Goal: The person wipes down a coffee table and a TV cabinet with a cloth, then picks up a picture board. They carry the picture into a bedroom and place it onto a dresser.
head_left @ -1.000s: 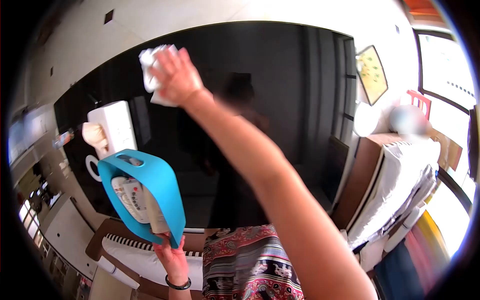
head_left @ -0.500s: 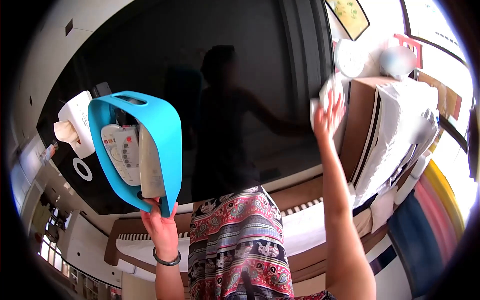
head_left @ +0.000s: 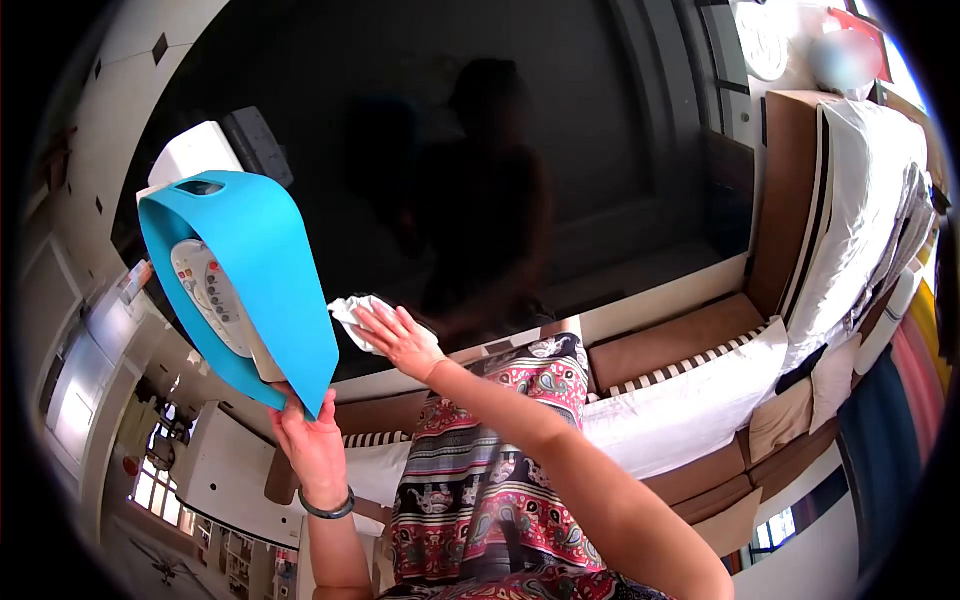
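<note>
My left hand, with a dark bangle on the wrist, grips a blue storage caddy by its lower end. The caddy is tilted above the left side of a glossy black table. White remote controls show inside it; the rest of its contents is hidden by its wall. Just right of the caddy, my right hand presses a crumpled white tissue against the table near its front edge. The fingers lie over the tissue.
A white tissue box and a dark grey box stand on the table behind the caddy. A brown sofa with white covers runs along the near side. Another white-covered seat is at the right.
My right hand has swept from the table's far right edge to the near left with the tissue. The caddy in my left hand has shifted left and turned. The view has turned too.
</note>
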`<state>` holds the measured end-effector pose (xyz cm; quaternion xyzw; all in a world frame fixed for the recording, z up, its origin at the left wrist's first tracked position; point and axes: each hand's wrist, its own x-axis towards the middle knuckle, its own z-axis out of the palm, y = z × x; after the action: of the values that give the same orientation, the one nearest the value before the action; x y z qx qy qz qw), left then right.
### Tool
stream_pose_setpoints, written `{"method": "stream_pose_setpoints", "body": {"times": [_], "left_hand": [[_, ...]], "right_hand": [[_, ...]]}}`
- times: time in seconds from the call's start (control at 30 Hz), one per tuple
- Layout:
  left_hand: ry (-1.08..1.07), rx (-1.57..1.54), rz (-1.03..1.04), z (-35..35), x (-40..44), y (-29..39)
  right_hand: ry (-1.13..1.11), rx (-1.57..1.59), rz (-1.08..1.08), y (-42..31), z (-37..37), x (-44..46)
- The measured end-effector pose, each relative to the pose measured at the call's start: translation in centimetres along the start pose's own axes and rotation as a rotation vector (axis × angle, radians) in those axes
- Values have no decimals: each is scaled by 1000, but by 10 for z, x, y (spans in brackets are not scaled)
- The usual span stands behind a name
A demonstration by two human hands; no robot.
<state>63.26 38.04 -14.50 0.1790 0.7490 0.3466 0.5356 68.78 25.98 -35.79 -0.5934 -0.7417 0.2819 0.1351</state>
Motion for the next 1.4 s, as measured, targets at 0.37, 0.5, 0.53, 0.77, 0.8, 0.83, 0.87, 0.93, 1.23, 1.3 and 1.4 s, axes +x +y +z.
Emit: {"method": "stream_pose_setpoints", "body": {"times": [0.37,0.5,0.53,0.77,0.8,0.83,0.87,0.93,1.23,1.3,1.4], "left_hand": [[-23,-96,-92,-34,-14,-18],[-36,-110,-67,-29,-10,-22],[-57,-106,-59,-25,-8,-25],[-123,-139,-39,30,10,-30],[-150,-164,-47,32,11,-31],[-149,-169,-46,36,12,-31],[-129,-184,-78,44,12,-31],[-105,-216,-116,61,12,-29],[-189,-318,-25,129,42,-9],[-246,-373,7,143,57,-10],[-190,-440,-24,175,76,-21]], "right_hand": [[603,-615,830,411,-209,-98],[388,-883,691,328,-205,96],[401,-804,564,288,-174,125],[-78,11,-237,76,-41,23],[-206,260,-58,106,-52,5],[-204,154,60,143,-73,-17],[-212,49,177,179,-98,-36],[-22,-326,403,261,-164,-44],[484,-538,308,283,-197,247],[297,-325,138,191,-150,221],[23,-508,-237,106,-100,124]]}}
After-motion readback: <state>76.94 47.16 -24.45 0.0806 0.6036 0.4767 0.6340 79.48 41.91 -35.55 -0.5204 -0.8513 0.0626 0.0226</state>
